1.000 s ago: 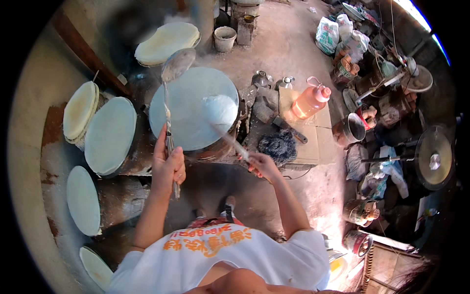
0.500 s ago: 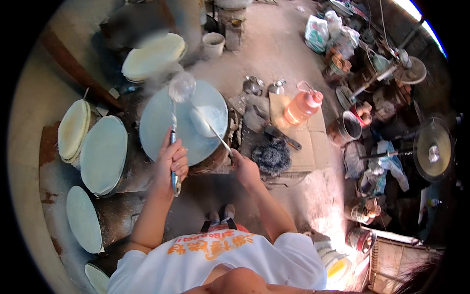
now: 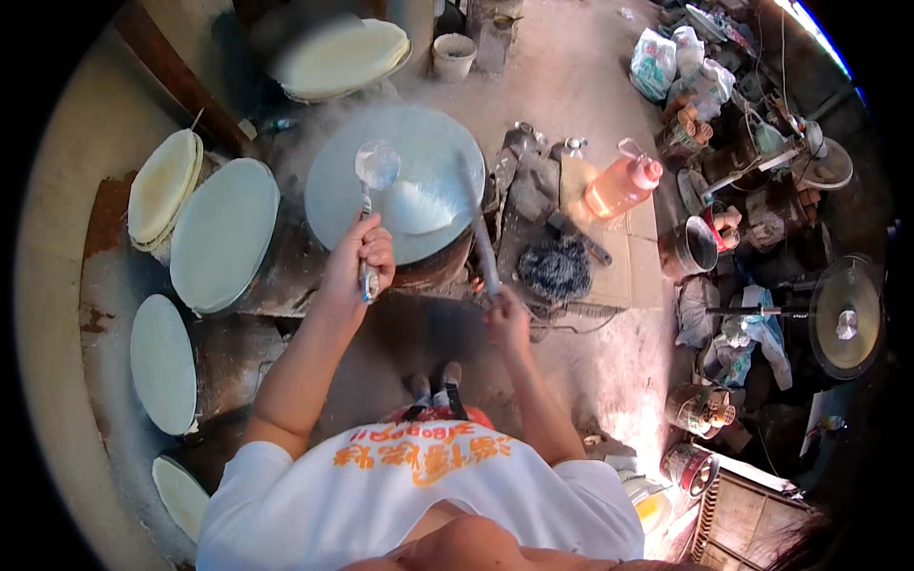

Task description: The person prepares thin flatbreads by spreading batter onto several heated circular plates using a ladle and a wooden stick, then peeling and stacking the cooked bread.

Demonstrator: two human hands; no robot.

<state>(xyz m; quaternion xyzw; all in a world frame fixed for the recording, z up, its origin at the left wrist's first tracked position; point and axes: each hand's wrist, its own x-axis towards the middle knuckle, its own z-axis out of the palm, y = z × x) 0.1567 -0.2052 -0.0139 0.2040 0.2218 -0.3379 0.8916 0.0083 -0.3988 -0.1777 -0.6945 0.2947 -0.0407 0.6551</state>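
- The left hand (image 3: 367,252) is curling closed around the handle of a ladle (image 3: 378,164), with the fingers wrapping over it and the handle's near end poking out below the fist.
- The ladle is pointing away from the person, its bowl hanging over the middle of the griddle (image 3: 333,195); whether it is touching, I cannot tell.
- The right hand (image 3: 507,322) is closing around the near end of a stick (image 3: 486,252); the fingers are blurring a little.
- The stick is slanting far and slightly left, its blurred far end reaching over the griddle's right side.
- White batter (image 3: 419,206) is lying on the griddle, right of centre, between the ladle's bowl and the stick.
- Haze (image 3: 354,107) is hanging by the griddle's far left edge.
- A pale disc (image 3: 227,236) is lying just left of the griddle, with a stack (image 3: 164,187) of round sheets sitting beyond its left edge.
- Right of the griddle, a dark scrubber (image 3: 554,273) is resting near a pink bottle (image 3: 624,186), which is standing on cardboard (image 3: 630,262).
- A bucket (image 3: 453,57) is standing beyond the griddle.
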